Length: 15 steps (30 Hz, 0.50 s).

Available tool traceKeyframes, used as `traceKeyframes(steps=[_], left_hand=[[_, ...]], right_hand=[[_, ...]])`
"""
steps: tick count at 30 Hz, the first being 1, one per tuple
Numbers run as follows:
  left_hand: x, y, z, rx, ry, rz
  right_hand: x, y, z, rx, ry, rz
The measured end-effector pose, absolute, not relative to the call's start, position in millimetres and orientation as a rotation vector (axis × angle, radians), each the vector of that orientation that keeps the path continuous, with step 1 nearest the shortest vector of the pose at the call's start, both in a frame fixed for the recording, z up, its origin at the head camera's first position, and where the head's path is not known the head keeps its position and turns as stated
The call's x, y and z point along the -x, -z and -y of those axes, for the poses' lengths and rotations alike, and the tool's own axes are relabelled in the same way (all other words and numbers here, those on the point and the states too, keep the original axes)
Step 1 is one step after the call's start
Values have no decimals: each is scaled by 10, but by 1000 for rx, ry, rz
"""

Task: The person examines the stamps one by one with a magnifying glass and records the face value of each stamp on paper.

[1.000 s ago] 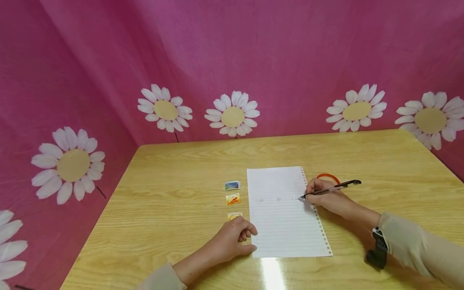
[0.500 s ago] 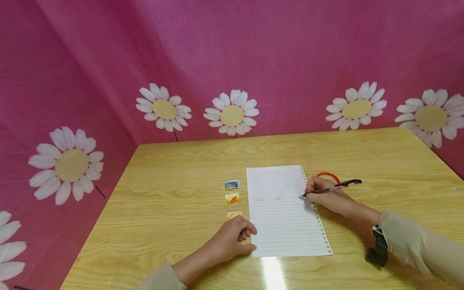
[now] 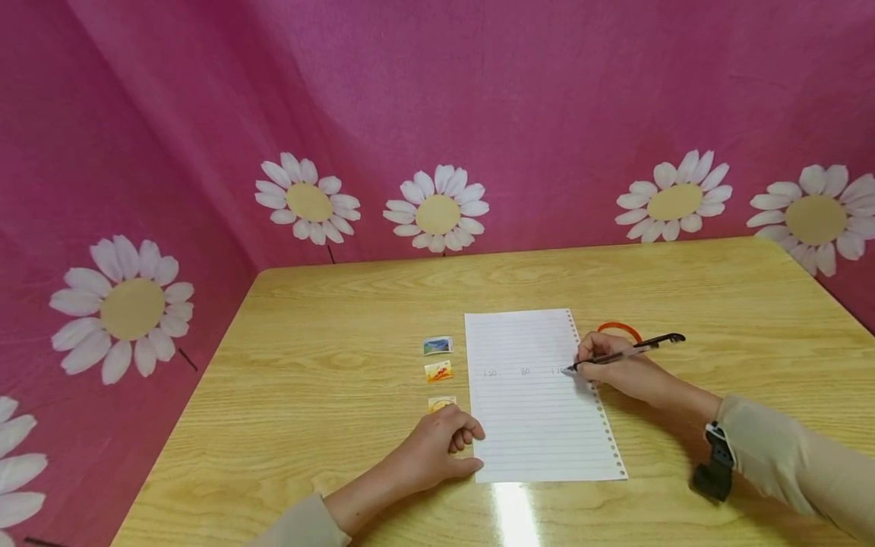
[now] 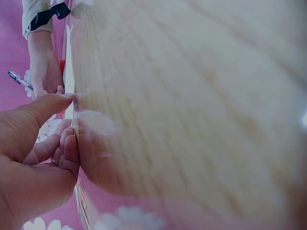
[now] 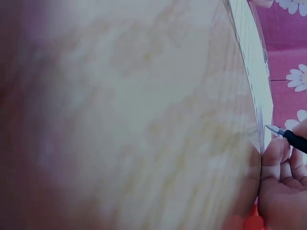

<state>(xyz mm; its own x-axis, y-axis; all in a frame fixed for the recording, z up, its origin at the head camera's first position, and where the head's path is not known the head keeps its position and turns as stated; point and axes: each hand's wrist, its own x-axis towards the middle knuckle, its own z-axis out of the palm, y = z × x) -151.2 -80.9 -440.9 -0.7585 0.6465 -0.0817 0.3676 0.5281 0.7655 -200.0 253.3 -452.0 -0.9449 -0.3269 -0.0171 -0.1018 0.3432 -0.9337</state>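
Note:
In the head view, a sheet of lined paper [image 3: 540, 433] with punched holes down its right side lies on the table. A row of small handwritten numbers runs across it. My right hand [image 3: 625, 376] pinches a black-and-clear pen [image 3: 664, 339], its tip at the rightmost number. The pen's metal tip [image 5: 274, 129] shows right by the paper in the right wrist view. My left hand [image 3: 437, 448] rests at the sheet's left edge, thumb and fingertips touching it, the other fingers loosely bent. Above that hand lie three small stamp-like pictures: blue [image 3: 437, 346], orange-yellow [image 3: 439, 371] and a partly hidden yellow one [image 3: 442, 403].
Behind my right hand a red-orange curved thing [image 3: 618, 328] lies on the table, partly hidden. The wooden table [image 3: 328, 365] meets a pink cloth [image 3: 547, 114] with white daisies at the back and left. A black watch-like band [image 3: 716, 463] is on my right wrist.
The pen tip has shifted slightly and the rightmost number has gained a stroke. My left hand stays at the paper's edge. The whole view has moved a little.

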Motion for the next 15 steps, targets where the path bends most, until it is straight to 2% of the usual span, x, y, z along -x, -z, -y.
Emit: traceKeyframes(steps=[15], left_hand=[[1515, 4400, 818, -835, -1110, -2400]], right_hand=[[1996, 4527, -2561, 241, 1736, -2318]])
